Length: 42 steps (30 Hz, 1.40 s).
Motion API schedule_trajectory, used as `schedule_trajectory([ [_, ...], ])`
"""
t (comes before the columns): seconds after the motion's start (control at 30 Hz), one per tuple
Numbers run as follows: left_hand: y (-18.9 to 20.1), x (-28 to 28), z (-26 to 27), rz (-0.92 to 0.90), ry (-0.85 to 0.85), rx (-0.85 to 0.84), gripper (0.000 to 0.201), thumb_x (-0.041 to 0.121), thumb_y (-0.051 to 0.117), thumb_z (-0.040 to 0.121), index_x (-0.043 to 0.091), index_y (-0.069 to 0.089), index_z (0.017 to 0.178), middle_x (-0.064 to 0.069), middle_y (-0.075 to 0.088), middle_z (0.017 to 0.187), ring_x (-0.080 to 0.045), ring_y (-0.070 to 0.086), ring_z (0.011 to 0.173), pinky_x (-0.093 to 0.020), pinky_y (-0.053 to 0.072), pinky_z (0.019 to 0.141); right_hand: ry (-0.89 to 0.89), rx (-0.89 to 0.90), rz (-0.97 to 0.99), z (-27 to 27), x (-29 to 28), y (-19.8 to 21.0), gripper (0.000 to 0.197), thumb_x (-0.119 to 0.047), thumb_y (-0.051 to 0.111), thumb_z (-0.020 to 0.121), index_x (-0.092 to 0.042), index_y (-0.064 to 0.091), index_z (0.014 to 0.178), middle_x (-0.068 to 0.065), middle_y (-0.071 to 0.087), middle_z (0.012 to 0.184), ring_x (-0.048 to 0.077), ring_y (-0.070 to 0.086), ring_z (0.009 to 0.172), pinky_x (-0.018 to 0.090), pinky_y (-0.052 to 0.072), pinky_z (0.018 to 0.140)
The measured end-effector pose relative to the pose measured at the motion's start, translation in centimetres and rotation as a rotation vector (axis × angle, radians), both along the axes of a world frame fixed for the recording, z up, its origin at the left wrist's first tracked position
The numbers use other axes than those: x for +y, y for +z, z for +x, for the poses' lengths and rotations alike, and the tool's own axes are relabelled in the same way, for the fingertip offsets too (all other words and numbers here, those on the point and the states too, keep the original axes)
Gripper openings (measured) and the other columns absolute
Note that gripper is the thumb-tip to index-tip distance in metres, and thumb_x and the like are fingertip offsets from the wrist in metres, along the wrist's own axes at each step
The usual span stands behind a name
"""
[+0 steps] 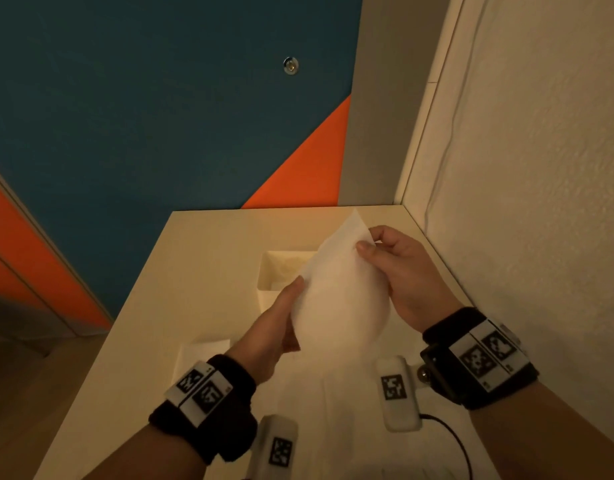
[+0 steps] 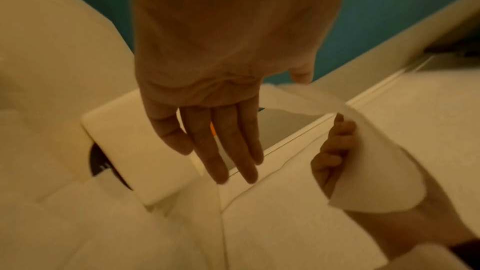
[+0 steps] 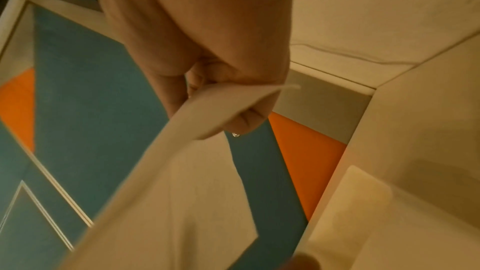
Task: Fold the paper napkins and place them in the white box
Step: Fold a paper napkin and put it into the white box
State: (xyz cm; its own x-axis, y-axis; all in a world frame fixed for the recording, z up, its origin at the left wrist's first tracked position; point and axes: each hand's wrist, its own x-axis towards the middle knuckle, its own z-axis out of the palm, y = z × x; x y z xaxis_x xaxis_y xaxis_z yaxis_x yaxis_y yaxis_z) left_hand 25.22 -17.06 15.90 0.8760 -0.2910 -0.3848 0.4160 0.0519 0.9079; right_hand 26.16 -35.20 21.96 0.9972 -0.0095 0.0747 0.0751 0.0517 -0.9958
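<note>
I hold a white paper napkin [image 1: 340, 299] in the air with both hands, above the cream table [image 1: 201, 258]. My left hand [image 1: 288, 306] pinches its lower left edge under the thumb. In the left wrist view that hand's fingers [image 2: 221, 141] hang straight. My right hand [image 1: 395, 268] pinches the napkin's upper right corner between thumb and fingers [image 3: 244, 118]. The sheet [image 3: 182, 161] bows between the two hands [image 2: 376, 171]. The white box [image 1: 281, 271] stands open on the table just behind the napkin, which hides its right part.
Another napkin [image 1: 203, 355] lies flat on the table left of my left wrist, and more white sheets [image 1: 298, 393] lie under my hands. A textured wall [image 1: 523, 202] runs close on the right. A black cable [image 1: 450, 441] crosses the near table.
</note>
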Motion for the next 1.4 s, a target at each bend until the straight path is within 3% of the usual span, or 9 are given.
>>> schedule_trajectory([
  [0.13, 2.1, -0.2, -0.2, -0.181, 0.037, -0.092, 0.039, 0.033, 0.06, 0.082, 0.015, 0.064, 0.117, -0.008, 0.07, 0.113, -0.025, 0.065, 0.107, -0.042, 0.051, 0.094, -0.044, 0.007, 0.091, -0.8, -0.2, -0.4, 0.013, -0.011, 0.054, 0.093, -0.015, 0.064, 0.086, 0.002, 0.07, 0.085, 0.014, 0.064, 0.078, 0.029, 0.054, 0.068],
  [0.23, 3.1, 0.1, 0.0, -0.18, 0.152, -0.244, 0.021, 0.017, 0.061, 0.084, 0.012, 0.071, 0.103, -0.012, 0.072, 0.104, -0.025, 0.068, 0.095, -0.036, 0.057, 0.081, -0.004, 0.043, 0.115, -1.4, -0.7, -0.9, 0.012, -0.011, 0.054, 0.092, -0.015, 0.066, 0.094, 0.005, 0.071, 0.09, 0.018, 0.065, 0.081, 0.032, 0.055, 0.07],
  [0.5, 5.1, 1.9, 0.4, -0.094, 0.117, -0.414, 0.026, 0.015, 0.061, 0.082, 0.004, 0.068, 0.104, -0.013, 0.072, 0.1, -0.024, 0.068, 0.085, -0.039, 0.057, 0.076, 0.101, 0.069, 0.16, -2.2, -1.7, -1.7, 0.035, 0.003, 0.051, 0.088, -0.016, 0.065, 0.115, 0.011, 0.074, 0.096, 0.022, 0.07, 0.083, 0.031, 0.057, 0.065],
  [0.67, 5.3, 2.9, 0.9, -0.092, 0.048, -0.409, 0.023, 0.014, 0.057, 0.083, 0.016, 0.073, 0.1, -0.006, 0.073, 0.102, -0.019, 0.068, 0.089, -0.033, 0.056, 0.077, 0.086, 0.056, 0.176, -2.5, -1.8, -1.6, 0.029, 0.004, 0.047, 0.09, -0.011, 0.071, 0.097, 0.003, 0.075, 0.088, 0.016, 0.071, 0.077, 0.026, 0.056, 0.06],
  [0.83, 6.1, 3.6, 0.7, -0.079, -0.053, -0.404, 0.043, 0.0, 0.041, 0.094, 0.015, 0.078, 0.08, -0.003, 0.074, 0.094, -0.014, 0.068, 0.086, -0.021, 0.056, 0.07, 0.104, 0.015, 0.125, -2.5, -2.3, -1.2, 0.053, 0.012, 0.04, 0.089, -0.018, 0.074, 0.061, 0.0, 0.069, 0.074, 0.016, 0.065, 0.071, 0.025, 0.053, 0.058],
  [0.93, 6.7, 3.6, 0.4, -0.109, -0.064, -0.411, 0.034, 0.014, 0.045, 0.087, 0.011, 0.078, 0.076, -0.002, 0.073, 0.091, -0.013, 0.066, 0.081, -0.021, 0.054, 0.067, 0.098, -0.009, 0.09, -2.4, -2.6, -0.5, 0.054, 0.011, 0.036, 0.086, -0.017, 0.071, 0.056, 0.004, 0.066, 0.074, 0.021, 0.058, 0.073, 0.028, 0.046, 0.06],
  [1.03, 6.6, 3.4, 0.4, -0.063, 0.004, -0.489, 0.018, 0.01, 0.061, 0.08, 0.017, 0.078, 0.077, 0.001, 0.073, 0.089, -0.011, 0.067, 0.078, -0.021, 0.055, 0.067, 0.131, -0.014, 0.174, -2.4, -2.8, 0.3, 0.033, -0.008, 0.04, 0.08, -0.013, 0.069, 0.064, 0.01, 0.06, 0.076, 0.024, 0.055, 0.068, 0.028, 0.045, 0.057],
  [1.17, 6.2, 3.1, 0.6, -0.06, 0.058, -0.552, 0.029, -0.008, 0.063, 0.078, 0.018, 0.077, 0.079, 0.0, 0.073, 0.093, -0.013, 0.068, 0.078, -0.023, 0.057, 0.07, 0.128, -0.011, 0.165, -2.5, -2.3, 1.0, 0.021, -0.004, 0.044, 0.094, -0.02, 0.054, 0.102, 0.01, 0.063, 0.083, 0.028, 0.057, 0.071, 0.031, 0.049, 0.055],
  [1.4, 6.1, 4.0, 0.6, -0.023, -0.181, -0.483, 0.028, 0.011, 0.075, 0.068, 0.025, 0.076, 0.093, 0.006, 0.071, 0.105, -0.013, 0.067, 0.09, -0.028, 0.057, 0.075, 0.107, -0.062, -0.162, -1.8, -1.9, 1.4, 0.053, 0.009, 0.061, 0.084, -0.026, 0.044, 0.121, 0.019, 0.071, 0.092, 0.031, 0.069, 0.077, 0.041, 0.059, 0.066],
])
